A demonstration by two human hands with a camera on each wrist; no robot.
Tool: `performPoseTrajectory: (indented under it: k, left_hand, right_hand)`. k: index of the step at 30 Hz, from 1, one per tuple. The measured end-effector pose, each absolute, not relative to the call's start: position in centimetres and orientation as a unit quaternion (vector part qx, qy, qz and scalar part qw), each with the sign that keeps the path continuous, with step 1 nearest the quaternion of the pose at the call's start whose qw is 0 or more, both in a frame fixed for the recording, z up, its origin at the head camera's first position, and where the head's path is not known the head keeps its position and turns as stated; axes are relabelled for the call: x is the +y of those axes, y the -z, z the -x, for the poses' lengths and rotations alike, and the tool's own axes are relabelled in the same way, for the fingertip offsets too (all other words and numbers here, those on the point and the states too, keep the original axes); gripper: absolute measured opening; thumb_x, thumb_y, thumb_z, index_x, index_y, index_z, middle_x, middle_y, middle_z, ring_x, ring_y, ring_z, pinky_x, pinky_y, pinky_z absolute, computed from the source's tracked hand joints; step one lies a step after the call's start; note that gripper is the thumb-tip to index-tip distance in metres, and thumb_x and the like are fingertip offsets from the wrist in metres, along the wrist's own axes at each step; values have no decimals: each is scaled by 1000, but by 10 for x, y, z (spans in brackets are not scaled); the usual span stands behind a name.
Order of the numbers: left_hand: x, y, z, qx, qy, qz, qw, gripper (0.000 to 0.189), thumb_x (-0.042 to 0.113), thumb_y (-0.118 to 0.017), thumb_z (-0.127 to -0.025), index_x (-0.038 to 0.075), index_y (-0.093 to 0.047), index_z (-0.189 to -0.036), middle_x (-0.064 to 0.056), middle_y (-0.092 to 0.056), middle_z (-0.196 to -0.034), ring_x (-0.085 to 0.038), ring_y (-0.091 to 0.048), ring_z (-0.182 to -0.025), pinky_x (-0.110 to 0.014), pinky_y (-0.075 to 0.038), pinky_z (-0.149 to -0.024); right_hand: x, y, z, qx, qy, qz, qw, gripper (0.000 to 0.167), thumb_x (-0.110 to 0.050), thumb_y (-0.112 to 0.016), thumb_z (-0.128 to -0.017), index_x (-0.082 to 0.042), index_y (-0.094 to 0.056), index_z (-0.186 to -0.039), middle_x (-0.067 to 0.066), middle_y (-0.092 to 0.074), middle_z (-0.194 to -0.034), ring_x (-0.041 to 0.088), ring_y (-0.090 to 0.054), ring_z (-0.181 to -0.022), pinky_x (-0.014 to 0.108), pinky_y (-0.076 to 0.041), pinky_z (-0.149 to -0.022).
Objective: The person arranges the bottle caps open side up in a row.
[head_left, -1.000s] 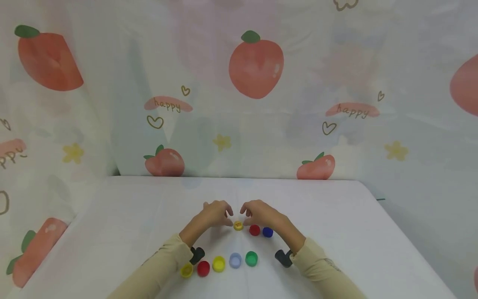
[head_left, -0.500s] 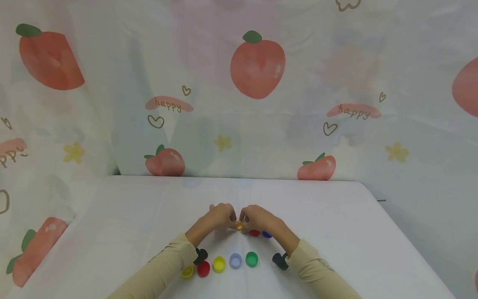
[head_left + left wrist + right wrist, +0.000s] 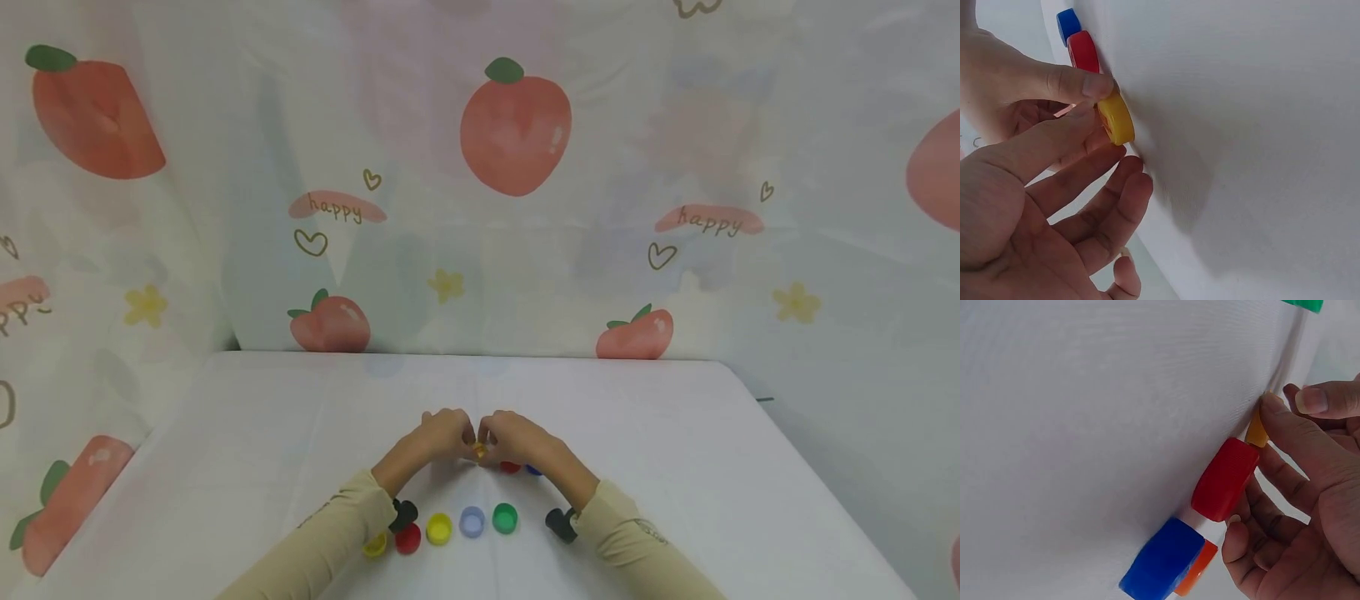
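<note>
Fruit-print backdrop [image 3: 517, 275], white table [image 3: 637, 417]. Two hands: left hand [image 3: 442, 433] and right hand [image 3: 517, 437], each grip pinching the same yellow cap [image 3: 1120, 120], mid-table. Seven more, head view: two yellow caps [image 3: 439, 529], two red caps [image 3: 408, 539], one green cap [image 3: 506, 518], one light-blue cap [image 3: 472, 522], one blue cap [image 3: 1161, 559].

Five near caps [image 3: 439, 529] on table [image 3: 637, 433], seemingly three caps [image 3: 1225, 480] behind

Perhaps a booth, walled with fruit-print cloth [image 3: 525, 275].
</note>
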State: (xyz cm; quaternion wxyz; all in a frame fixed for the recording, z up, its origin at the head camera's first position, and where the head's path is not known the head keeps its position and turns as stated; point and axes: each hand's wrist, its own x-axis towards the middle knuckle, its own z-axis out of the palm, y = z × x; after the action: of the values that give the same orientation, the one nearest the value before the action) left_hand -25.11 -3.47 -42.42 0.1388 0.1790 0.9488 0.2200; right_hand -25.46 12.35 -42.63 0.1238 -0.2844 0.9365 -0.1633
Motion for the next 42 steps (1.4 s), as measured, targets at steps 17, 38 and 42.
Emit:
performPoseTrajectory:
  k: [17, 38, 42]
  left_hand:
    - [-45, 428, 251, 925, -311, -170, 136, 20, 19, -64, -90, 1, -69, -97, -1, -64, -77, -14, -55, -66, -31, -49, -67]
    - [-56, 404, 230, 865, -461, -199, -7, 16, 25, -63, -91, 10, -66, -96, 2, -64, -79, -20, -61, -73, -26, -50, -61]
    - [-54, 399, 229, 862, -467, -199, -23, 16, 26, -67, -89, 11, -69, -94, 6, -65, -82, -12, -61, -74, -24, -51, -65]
  right_hand:
    - [128, 419, 250, 926, 213, 308, 55, 21, -14, -73, -82, -8, -63, -100, 4, -61, -92, 17, -58, -85, 28, -50, -74]
    - [138, 407, 240, 847, 471, 243, 35, 14, -15, -67, -89, -6, -62, -99, 4, -67, -91, 23, -67, -78, 31, -55, -68]
    - [141, 399, 234, 853, 459, 246, 18, 14, -17, -68, -88, -10, -63, -98, 0, -67, -91, 14, -66, -80, 27, -53, -71]
